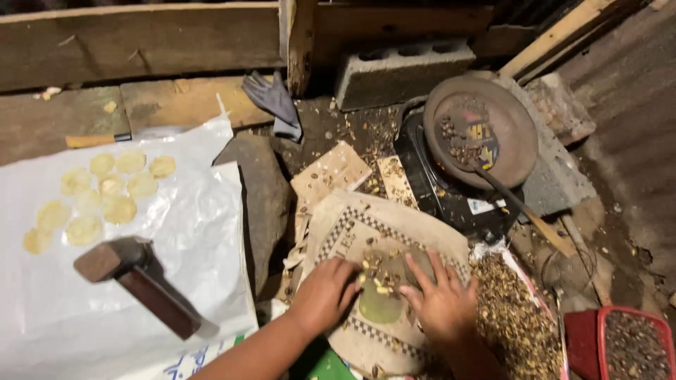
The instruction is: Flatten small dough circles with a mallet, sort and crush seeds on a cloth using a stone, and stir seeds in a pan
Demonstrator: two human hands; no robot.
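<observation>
My left hand [325,292] and my right hand [442,301] rest palms down on a printed sack [352,225] spread on the ground. Between them lies a small heap of cracked nuts and shell bits [380,274], touched by the fingertips of both hands. The fingers of each hand are spread and hold nothing. Right of my right hand spreads a big pile of broken shells [514,317].
A round metal pan [482,130] with several dark nuts sits on a black stove [443,190]. A hammer [137,281] and several pale flat discs [105,197] lie on a white plastic sheet [190,232]. A red basket [634,345], a grey glove [274,102], a concrete block [401,70].
</observation>
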